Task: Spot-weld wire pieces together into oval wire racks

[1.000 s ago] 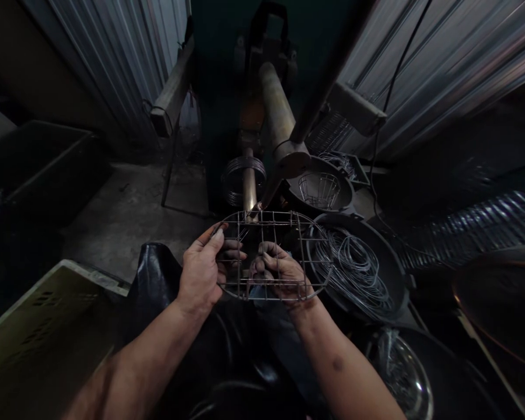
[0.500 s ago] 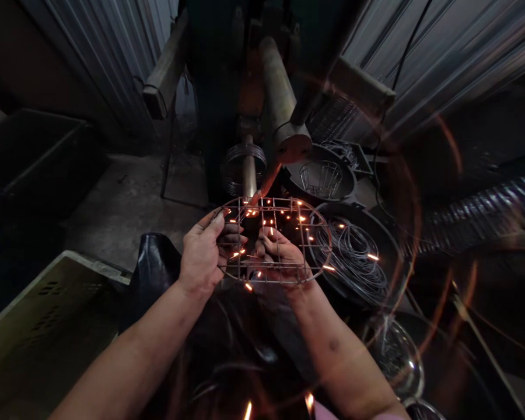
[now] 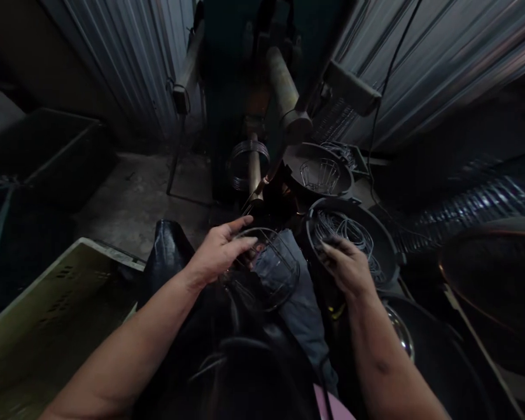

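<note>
My left hand [image 3: 219,249] is closed on a round wire rack [image 3: 294,269], which hangs tilted over my lap to the right of the fingers. Part of its rim is hidden behind the hand. My right hand [image 3: 352,265] is over the near edge of a dark basin [image 3: 389,239] of loose wire [image 3: 356,230]. Its thumb and fingers are pressed together; whatever is between them is too dark to make out. Just beyond my left hand is the lower metal rod [image 3: 254,169] of a machine, below its thick upper cylinder [image 3: 284,81].
Behind the wire basin stands a second basin [image 3: 291,157] with a wire basket frame [image 3: 319,175] in it. A coil of wire [image 3: 236,166] surrounds the lower rod. On the left is a yellowish plastic crate [image 3: 30,291]. A black cable [image 3: 382,105] hangs on the right.
The sparks at the rod have stopped. My left hand has drawn the rack down and toward me, tilting it. My right hand has left the rack and moved right to the wire basin.
</note>
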